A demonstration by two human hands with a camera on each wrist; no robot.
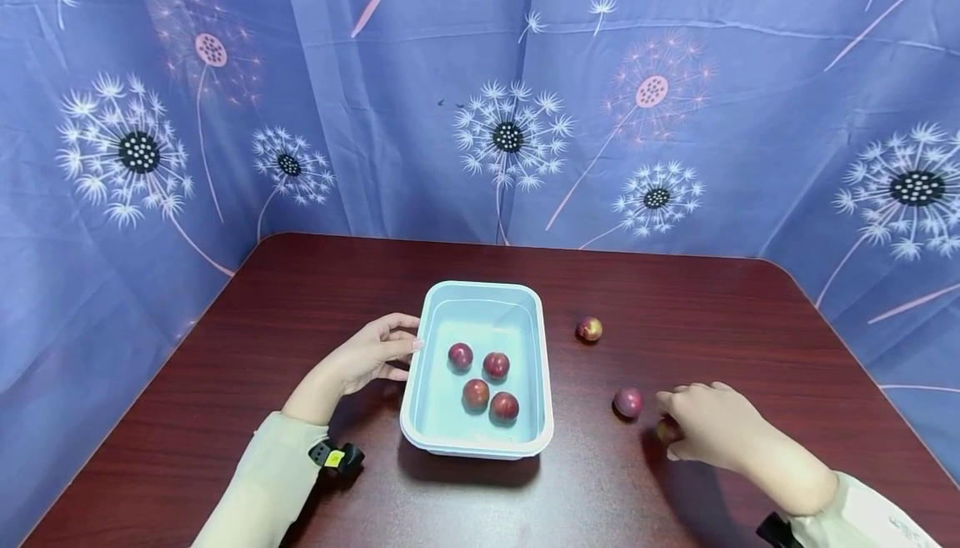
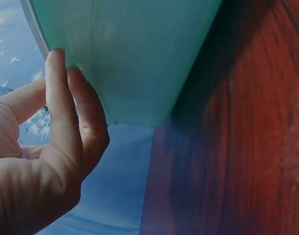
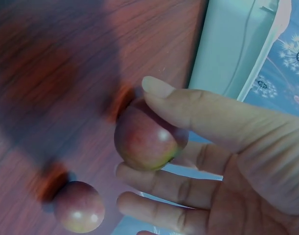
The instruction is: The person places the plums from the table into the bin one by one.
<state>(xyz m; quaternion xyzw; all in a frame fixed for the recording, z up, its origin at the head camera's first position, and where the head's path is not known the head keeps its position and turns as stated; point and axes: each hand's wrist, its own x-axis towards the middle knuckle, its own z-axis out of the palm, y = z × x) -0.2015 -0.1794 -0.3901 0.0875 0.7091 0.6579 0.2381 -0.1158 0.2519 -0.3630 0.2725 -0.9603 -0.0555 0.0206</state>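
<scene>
A pale blue plastic tub [image 1: 498,314] stands mid-table, with several dark red plums [image 1: 504,407] on its floor. My left hand [image 1: 371,354] holds the tub's left rim; in the left wrist view, bent fingers [image 2: 61,107] lie against the outer wall and the thumb is partly hidden behind them. To the right of the tub, my right hand [image 1: 708,419] pinches a red and yellow plum [image 3: 149,139] between thumb and fingers, low over the table. From the head it is mostly covered by the hand. Just left of this hand lies a purplish plum [image 1: 627,402].
Farther back, right of the tub, lies another red and yellow plum [image 1: 589,329]. The dark reddish wooden table [image 1: 337,273] has rounded far corners. Blue cloth [image 1: 405,114] with a dandelion print hangs behind it and along the sides.
</scene>
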